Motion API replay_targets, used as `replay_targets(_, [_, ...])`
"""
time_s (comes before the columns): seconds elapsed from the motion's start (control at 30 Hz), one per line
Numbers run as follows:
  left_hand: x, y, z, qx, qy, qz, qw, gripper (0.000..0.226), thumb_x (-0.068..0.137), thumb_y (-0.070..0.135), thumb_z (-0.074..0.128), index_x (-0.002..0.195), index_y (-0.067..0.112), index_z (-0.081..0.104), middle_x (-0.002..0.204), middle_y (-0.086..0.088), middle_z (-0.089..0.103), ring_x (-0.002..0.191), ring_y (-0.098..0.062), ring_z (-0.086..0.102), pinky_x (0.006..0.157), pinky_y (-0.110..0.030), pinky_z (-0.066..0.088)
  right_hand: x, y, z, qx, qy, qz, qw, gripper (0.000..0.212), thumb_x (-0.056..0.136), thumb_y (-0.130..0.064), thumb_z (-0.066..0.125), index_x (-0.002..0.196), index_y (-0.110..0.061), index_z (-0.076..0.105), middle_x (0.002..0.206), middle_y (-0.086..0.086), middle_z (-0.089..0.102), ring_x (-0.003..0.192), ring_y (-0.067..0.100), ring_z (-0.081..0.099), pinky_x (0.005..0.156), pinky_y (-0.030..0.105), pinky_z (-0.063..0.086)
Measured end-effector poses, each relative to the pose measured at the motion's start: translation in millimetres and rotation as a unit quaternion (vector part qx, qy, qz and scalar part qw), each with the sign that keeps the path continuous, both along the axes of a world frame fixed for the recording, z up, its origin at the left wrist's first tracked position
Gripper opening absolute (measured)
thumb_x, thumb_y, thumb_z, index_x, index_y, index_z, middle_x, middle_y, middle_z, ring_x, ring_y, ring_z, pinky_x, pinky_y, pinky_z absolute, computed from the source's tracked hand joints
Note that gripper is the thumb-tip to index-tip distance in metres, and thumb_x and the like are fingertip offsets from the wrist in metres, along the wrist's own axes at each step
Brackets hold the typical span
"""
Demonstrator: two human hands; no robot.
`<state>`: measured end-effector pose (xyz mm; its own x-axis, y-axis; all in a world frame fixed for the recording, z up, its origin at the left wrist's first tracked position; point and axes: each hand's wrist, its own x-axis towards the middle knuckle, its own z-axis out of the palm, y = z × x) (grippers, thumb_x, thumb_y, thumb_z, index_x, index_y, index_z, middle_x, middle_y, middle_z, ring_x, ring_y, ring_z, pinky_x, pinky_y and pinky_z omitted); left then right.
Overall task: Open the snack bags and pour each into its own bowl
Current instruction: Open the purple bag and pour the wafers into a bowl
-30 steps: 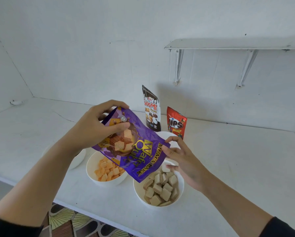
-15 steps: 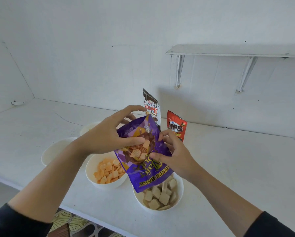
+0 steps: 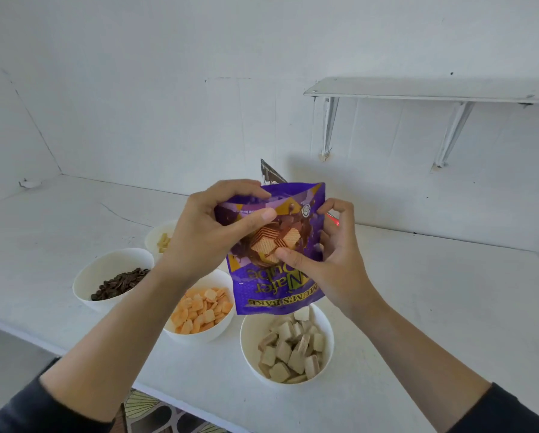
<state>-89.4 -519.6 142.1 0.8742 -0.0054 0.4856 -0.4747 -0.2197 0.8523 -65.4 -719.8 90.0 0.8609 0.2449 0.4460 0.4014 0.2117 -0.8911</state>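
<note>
I hold the purple wafer bag (image 3: 277, 282) upside down right above the wafer bowl (image 3: 246, 343), its mouth just over the cubes heaped there. My left hand (image 3: 211, 232) grips its upturned bottom corner and my right hand (image 3: 333, 260) pinches its side, thumb on the front. I judge this the tail of the pour: next comes a squeeze to clear stragglers, then the dark bag (image 3: 269, 173) behind the bowl.

Probably a home kitchen, white counter (image 3: 433, 307), wall shelf (image 3: 433, 90), snack bowls (image 3: 248, 337)
</note>
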Motion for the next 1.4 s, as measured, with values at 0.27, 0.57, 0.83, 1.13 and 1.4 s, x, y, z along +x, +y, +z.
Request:
replay_targets(0.27, [-4.7,-8.3,-20.5,-0.009,0.061,-0.012,0.998,0.012,0.083,0.021,0.074,0.095,0.018,0.072,0.102,0.006,0.077,0.103,-0.018,0.073,0.064,-0.026,0.061,-3.2,-1.6,-24.1,-0.01,0.038,-0.013,0.999,0.059,0.078,-0.002,0.082,0.112,-0.017,0.036,0.12,0.01,0.068,0.108,0.03,0.07,0.084,0.059,0.058])
replay_targets(0.57, [-7.5,-8.6,22.8,0.007,-0.007,-0.028,1.0,0.022,0.085,0.025,0.071,0.106,0.016,0.068,0.108,0.002,0.074,0.105,-0.019,0.073,0.068,-0.036,0.065,0.6,-2.2,13.8,0.021,-0.022,-0.02,0.999,0.061,0.077,0.0,0.081,0.113,-0.016,0.034,0.117,0.016,0.067,0.105,0.032,0.071,0.084,0.052,0.059])
replay_targets(0.83, [-11.7,-8.3,-5.2,0.049,0.062,-0.034,0.996,0.029,0.082,0.03,0.069,0.11,0.027,0.066,0.111,0.013,0.072,0.11,-0.006,0.069,0.064,-0.021,0.06,-6.5,-0.5,-18.8,-0.028,0.048,-0.033,0.998,0.058,0.078,0.0,0.081,0.114,-0.016,0.038,0.115,0.002,0.071,0.103,0.022,0.072,0.076,0.034,0.062])
replay_targets(1.13, [-15.3,-0.6,19.6,0.013,0.023,-0.037,0.999,0.033,0.088,0.02,0.07,0.12,0.02,0.061,0.112,0.004,0.071,0.109,-0.019,0.072,0.073,-0.037,0.065,-2.1,2.3,10.4,-0.013,-0.021,-0.026,0.999,0.061,0.077,0.002,0.081,0.112,-0.013,0.033,0.115,0.012,0.069,0.102,0.029,0.072,0.08,0.048,0.061])
replay_targets(1.4, [-18.5,12.4,15.2,0.084,0.07,-0.046,0.993,0.051,0.083,0.025,0.075,0.129,0.031,0.055,0.109,0.003,0.068,0.106,-0.018,0.072,0.072,-0.033,0.064,-7.5,9.2,-1.0,-0.059,0.015,-0.023,0.998,0.064,0.075,-0.005,0.085,0.115,-0.013,0.036,0.11,0.006,0.072,0.098,0.025,0.074,0.083,0.052,0.06])
